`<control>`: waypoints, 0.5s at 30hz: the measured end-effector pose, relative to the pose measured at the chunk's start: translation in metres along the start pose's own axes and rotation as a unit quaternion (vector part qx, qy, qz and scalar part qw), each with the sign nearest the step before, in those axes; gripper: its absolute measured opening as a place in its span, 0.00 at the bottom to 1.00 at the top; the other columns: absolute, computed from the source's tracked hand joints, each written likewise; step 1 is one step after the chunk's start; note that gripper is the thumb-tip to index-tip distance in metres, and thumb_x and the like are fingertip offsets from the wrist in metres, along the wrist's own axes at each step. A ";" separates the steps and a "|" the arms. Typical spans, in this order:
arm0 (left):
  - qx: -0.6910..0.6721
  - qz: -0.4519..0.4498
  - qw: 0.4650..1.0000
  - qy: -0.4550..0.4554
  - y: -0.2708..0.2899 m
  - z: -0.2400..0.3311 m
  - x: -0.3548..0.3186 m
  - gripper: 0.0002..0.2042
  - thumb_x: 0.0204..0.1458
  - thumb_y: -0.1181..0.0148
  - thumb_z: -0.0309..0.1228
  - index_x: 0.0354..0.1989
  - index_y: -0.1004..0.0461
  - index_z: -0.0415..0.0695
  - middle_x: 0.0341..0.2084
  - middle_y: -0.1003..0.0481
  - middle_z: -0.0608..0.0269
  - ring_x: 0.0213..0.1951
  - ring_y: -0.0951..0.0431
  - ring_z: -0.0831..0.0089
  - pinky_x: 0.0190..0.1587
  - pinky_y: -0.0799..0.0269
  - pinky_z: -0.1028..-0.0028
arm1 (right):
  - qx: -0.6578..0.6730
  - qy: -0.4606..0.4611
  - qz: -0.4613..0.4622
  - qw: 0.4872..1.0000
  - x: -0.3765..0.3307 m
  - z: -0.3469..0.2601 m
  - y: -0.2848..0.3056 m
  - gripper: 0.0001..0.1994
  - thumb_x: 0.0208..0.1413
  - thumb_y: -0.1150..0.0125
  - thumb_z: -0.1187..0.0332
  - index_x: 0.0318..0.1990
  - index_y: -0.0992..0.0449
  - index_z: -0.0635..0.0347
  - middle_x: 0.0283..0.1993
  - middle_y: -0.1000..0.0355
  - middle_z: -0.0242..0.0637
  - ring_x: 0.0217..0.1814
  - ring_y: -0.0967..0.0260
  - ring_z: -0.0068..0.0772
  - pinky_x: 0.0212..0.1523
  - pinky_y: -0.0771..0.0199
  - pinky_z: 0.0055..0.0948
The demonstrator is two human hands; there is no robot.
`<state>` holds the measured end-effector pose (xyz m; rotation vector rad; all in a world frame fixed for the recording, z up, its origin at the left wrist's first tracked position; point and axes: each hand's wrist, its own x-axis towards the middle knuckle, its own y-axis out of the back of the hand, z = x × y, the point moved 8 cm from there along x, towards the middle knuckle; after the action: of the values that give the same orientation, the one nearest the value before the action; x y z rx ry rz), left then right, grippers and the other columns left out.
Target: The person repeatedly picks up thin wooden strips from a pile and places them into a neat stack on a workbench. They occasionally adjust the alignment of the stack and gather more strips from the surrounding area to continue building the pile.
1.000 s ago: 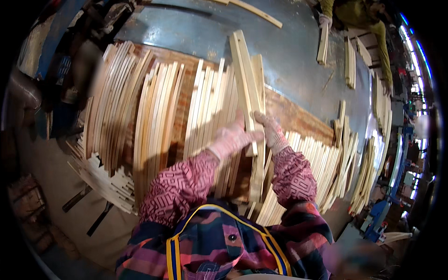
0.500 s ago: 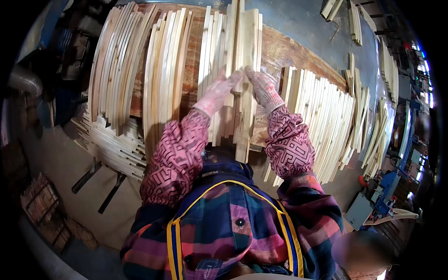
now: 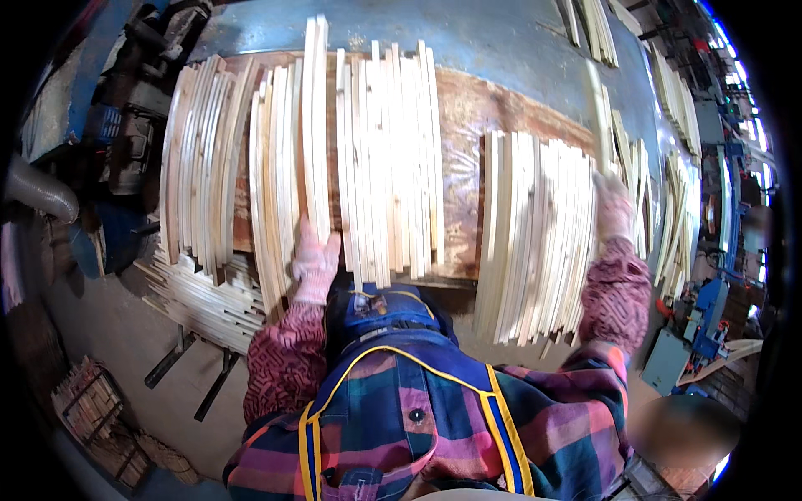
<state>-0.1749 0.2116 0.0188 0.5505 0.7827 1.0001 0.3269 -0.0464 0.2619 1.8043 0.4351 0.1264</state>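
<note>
My left hand (image 3: 316,260), in a pale pinkish glove, is closed round the near end of a couple of long pale wooden strips (image 3: 315,134). These lie between two rows of similar strips and stick out beyond them at the far end. Off to the right, my right hand (image 3: 615,207), gloved as well and a little blurred, grips the near end of a single wooden strip (image 3: 600,108). That strip runs away from me along the right edge of a row of strips (image 3: 535,234). Patterned pink sleeve covers show on both forearms.
A middle row of strips (image 3: 388,159) and a left row (image 3: 196,159) lie on a brown board (image 3: 464,159) over a blue-grey tabletop (image 3: 484,37). Below left sits a stack of strips (image 3: 205,292). Blue machinery (image 3: 702,326) stands right; a person (image 3: 685,434) is at lower right.
My hands were together over strips in the middle. They have parted, the left moving left and nearer me, the right far to the right. The middle strips now lie in an evener row.
</note>
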 end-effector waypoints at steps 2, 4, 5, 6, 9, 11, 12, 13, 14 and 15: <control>0.090 -0.083 0.989 0.082 0.008 0.010 -0.013 0.42 0.51 0.38 0.45 0.70 0.55 0.48 0.50 0.26 0.47 0.45 0.21 0.52 0.47 0.26 0.58 | -0.224 -0.092 0.035 0.970 0.042 0.082 0.058 0.24 0.61 0.49 0.44 0.54 0.25 0.50 0.47 0.25 0.45 0.52 0.28 0.38 0.48 0.29 0.39; 0.097 -0.097 0.984 0.110 -0.002 0.001 -0.022 0.42 0.51 0.38 0.46 0.71 0.56 0.51 0.48 0.25 0.46 0.42 0.21 0.47 0.46 0.27 0.55 | -0.319 -0.145 0.115 0.930 0.072 0.127 0.100 0.35 0.57 0.47 0.40 0.68 0.39 0.47 0.62 0.33 0.44 0.61 0.33 0.40 0.56 0.30 0.38; 0.058 -0.066 0.991 0.098 0.002 0.006 -0.027 0.43 0.51 0.39 0.46 0.72 0.57 0.52 0.52 0.27 0.45 0.46 0.23 0.46 0.49 0.28 0.54 | -0.292 -0.225 0.081 0.926 0.080 0.109 0.092 0.38 0.56 0.48 0.39 0.69 0.41 0.50 0.66 0.38 0.48 0.64 0.35 0.45 0.57 0.31 0.38; 0.049 -0.033 0.997 0.053 -0.006 0.004 -0.027 0.44 0.50 0.38 0.46 0.72 0.58 0.51 0.55 0.30 0.43 0.49 0.25 0.45 0.52 0.30 0.54 | -0.290 -0.158 0.108 0.938 0.112 0.115 0.090 0.38 0.56 0.47 0.39 0.69 0.41 0.51 0.65 0.38 0.50 0.64 0.36 0.47 0.59 0.32 0.38; 0.017 -0.131 0.976 0.172 -0.025 0.004 -0.025 0.46 0.48 0.37 0.44 0.72 0.58 0.46 0.61 0.38 0.40 0.57 0.31 0.44 0.58 0.34 0.55 | -0.260 0.049 0.203 0.943 0.204 0.042 0.036 0.37 0.56 0.43 0.43 0.68 0.40 0.51 0.64 0.37 0.49 0.63 0.36 0.49 0.62 0.35 0.40; -0.086 -0.092 0.989 0.074 -0.027 0.004 -0.022 0.46 0.49 0.38 0.44 0.70 0.59 0.38 0.60 0.39 0.34 0.54 0.29 0.43 0.58 0.35 0.56 | -0.210 0.212 0.193 0.935 0.261 -0.051 -0.044 0.36 0.54 0.42 0.43 0.68 0.40 0.45 0.66 0.38 0.45 0.67 0.40 0.45 0.66 0.39 0.33; -0.091 -0.082 0.992 0.043 -0.025 0.006 -0.028 0.47 0.50 0.38 0.46 0.70 0.59 0.35 0.59 0.38 0.33 0.51 0.29 0.43 0.56 0.34 0.55 | -0.250 0.171 0.102 0.948 0.263 -0.137 -0.088 0.37 0.53 0.41 0.44 0.68 0.42 0.43 0.67 0.39 0.41 0.68 0.42 0.43 0.67 0.40 0.34; -0.081 -0.078 0.993 0.030 -0.022 0.018 -0.020 0.48 0.50 0.37 0.48 0.70 0.60 0.35 0.58 0.38 0.33 0.50 0.29 0.44 0.54 0.34 0.55 | -0.262 0.189 0.084 0.943 0.280 -0.183 -0.123 0.39 0.52 0.40 0.43 0.70 0.45 0.42 0.68 0.40 0.39 0.71 0.45 0.40 0.69 0.44 0.37; -0.002 -0.135 0.982 0.130 -0.018 0.027 -0.014 0.48 0.50 0.36 0.47 0.70 0.59 0.37 0.58 0.37 0.35 0.52 0.29 0.43 0.54 0.34 0.54 | -0.230 0.227 0.057 0.945 0.292 -0.239 -0.157 0.40 0.52 0.40 0.42 0.70 0.45 0.42 0.69 0.41 0.38 0.72 0.46 0.39 0.70 0.46 0.39; 0.024 -0.073 0.995 0.061 -0.018 0.025 -0.012 0.45 0.50 0.38 0.50 0.70 0.56 0.42 0.57 0.36 0.36 0.51 0.29 0.42 0.53 0.33 0.52 | -0.192 0.269 0.024 0.944 0.297 -0.298 -0.188 0.41 0.51 0.40 0.41 0.70 0.46 0.41 0.69 0.42 0.37 0.72 0.47 0.38 0.71 0.49 0.41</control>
<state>-0.1492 0.1918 0.0253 0.4698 0.9435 0.8876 0.4671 0.3707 0.1248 1.3764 0.6970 0.7027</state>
